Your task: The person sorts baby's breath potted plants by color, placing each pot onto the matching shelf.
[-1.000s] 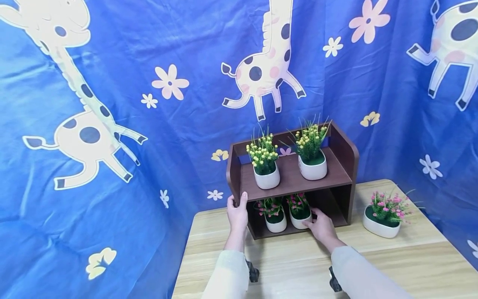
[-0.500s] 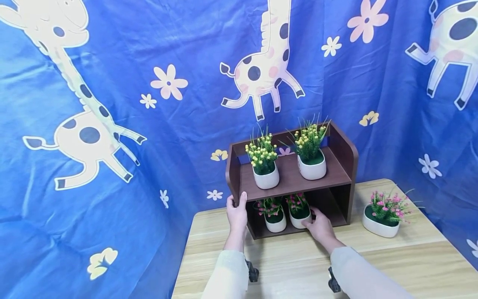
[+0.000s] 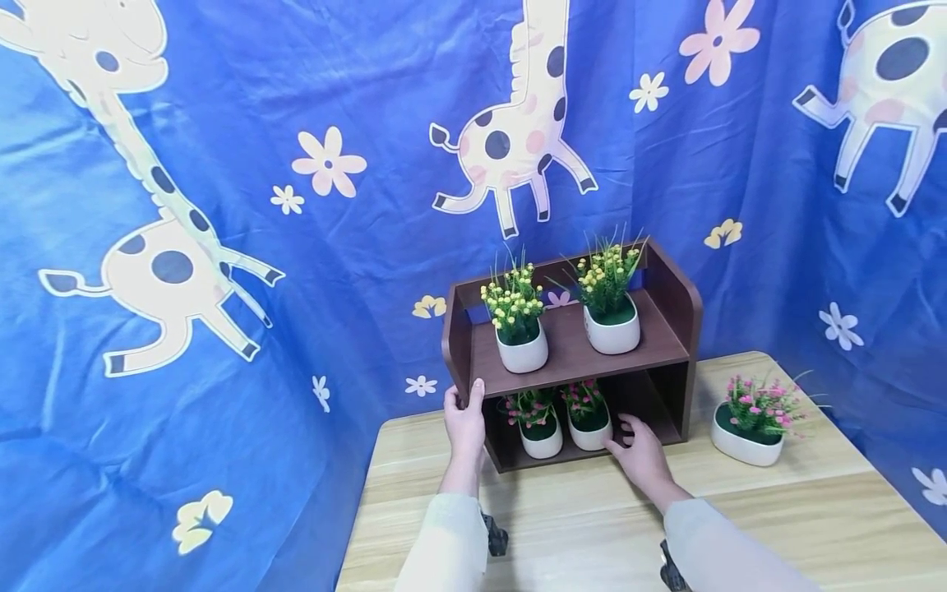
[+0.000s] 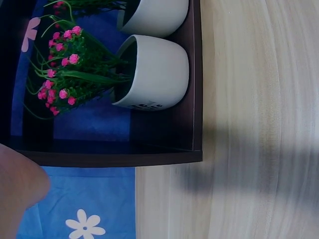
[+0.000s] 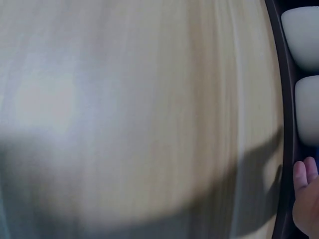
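My left hand [image 3: 466, 421] grips the left side panel of a dark brown two-tier shelf [image 3: 570, 355], thumb lying along the front edge. In the lower compartment, two white pots with pink flowers stand side by side: the left pot [image 3: 542, 442] and the right pot [image 3: 592, 433]. Just right of that right pot is my right hand [image 3: 642, 456], its fingers relaxed and holding nothing, at the front of the lower board. The right wrist view has the fingertips just below the nearer white pot [image 5: 308, 112]. In the left wrist view the left pot [image 4: 159, 74] shows dark lettering.
On the upper board stand two white pots with yellow flowers, a left one [image 3: 523, 353] and a right one [image 3: 612, 330]. Another pink-flowered pot [image 3: 747, 444] sits on the wooden table [image 3: 577, 526] right of the shelf. A blue giraffe-print curtain [image 3: 370, 271] hangs behind.
My right hand has come away from the right lower pot, shifting slightly right and down with its fingers loosened. My left hand keeps its grip on the panel. The head view has shifted slightly.
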The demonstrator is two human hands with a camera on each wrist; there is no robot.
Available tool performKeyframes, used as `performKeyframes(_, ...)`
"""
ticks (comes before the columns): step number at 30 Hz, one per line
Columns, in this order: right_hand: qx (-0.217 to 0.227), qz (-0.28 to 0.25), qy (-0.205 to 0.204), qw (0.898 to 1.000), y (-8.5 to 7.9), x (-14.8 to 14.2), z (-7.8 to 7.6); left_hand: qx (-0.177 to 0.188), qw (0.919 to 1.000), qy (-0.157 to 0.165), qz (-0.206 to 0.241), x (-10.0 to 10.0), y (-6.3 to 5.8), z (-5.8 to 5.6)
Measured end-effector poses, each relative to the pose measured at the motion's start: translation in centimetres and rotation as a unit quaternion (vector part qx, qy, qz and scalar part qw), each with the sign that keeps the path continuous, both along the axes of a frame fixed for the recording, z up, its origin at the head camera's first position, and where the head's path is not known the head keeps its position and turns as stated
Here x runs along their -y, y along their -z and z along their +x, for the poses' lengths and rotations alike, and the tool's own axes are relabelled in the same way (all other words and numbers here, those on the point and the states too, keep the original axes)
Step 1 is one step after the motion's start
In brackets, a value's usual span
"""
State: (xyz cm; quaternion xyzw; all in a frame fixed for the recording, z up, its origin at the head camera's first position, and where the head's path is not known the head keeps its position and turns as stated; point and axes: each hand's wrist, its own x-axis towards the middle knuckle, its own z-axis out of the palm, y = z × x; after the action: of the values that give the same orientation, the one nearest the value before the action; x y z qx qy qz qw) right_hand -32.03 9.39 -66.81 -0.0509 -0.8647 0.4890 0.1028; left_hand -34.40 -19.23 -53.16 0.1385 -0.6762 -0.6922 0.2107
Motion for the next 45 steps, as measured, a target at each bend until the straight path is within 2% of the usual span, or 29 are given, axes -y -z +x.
performKeyframes(6, -0.017, -0.001, 0.028, 0.999, 1.0, -1.0, 0.9, 0.004, 1.0, 0.003, 0.003, 0.1, 0.1, -0.2)
performKeyframes(9, -0.02, -0.009, 0.036, 0.999, 1.4, -1.5, 1.6, 0.01, 0.9999, 0.01, -0.001, -0.2, -1.1, 0.5)
performKeyframes(10, -0.019, -0.014, 0.038, 0.999, 1.6, -1.7, 1.8, 0.01, 0.9999, 0.011, -0.001, -0.1, -1.1, 0.5)
performKeyframes(13, -0.015, -0.028, 0.046, 0.998, 1.8, -2.2, 2.5, 0.01, 0.9999, 0.008, -0.003, -0.2, -1.0, 0.5)
performKeyframes(16, -0.014, -0.035, 0.062, 0.997, 1.9, -2.6, 3.1, 0.004, 1.0, 0.003, 0.001, -0.1, 0.0, -0.2)
performKeyframes(24, -0.034, -0.053, 0.119, 0.991, 1.9, -3.7, 4.9, 0.002, 1.0, -0.005, -0.005, -0.1, 0.1, -0.3)
performKeyframes(33, -0.029, -0.052, 0.187, 0.981, 2.1, -5.7, 6.9, -0.003, 1.0, 0.003, 0.007, 0.0, 0.2, -0.3)
performKeyframes(39, -0.034, -0.071, 0.207, 0.975, 2.4, -7.5, 7.6, -0.008, 1.0, -0.004, 0.003, 0.0, 0.3, -0.5)
performKeyframes(45, -0.036, -0.076, 0.222, 0.972, 2.6, -9.2, 8.4, 0.005, 1.0, -0.006, 0.001, 0.0, 0.0, -0.4)
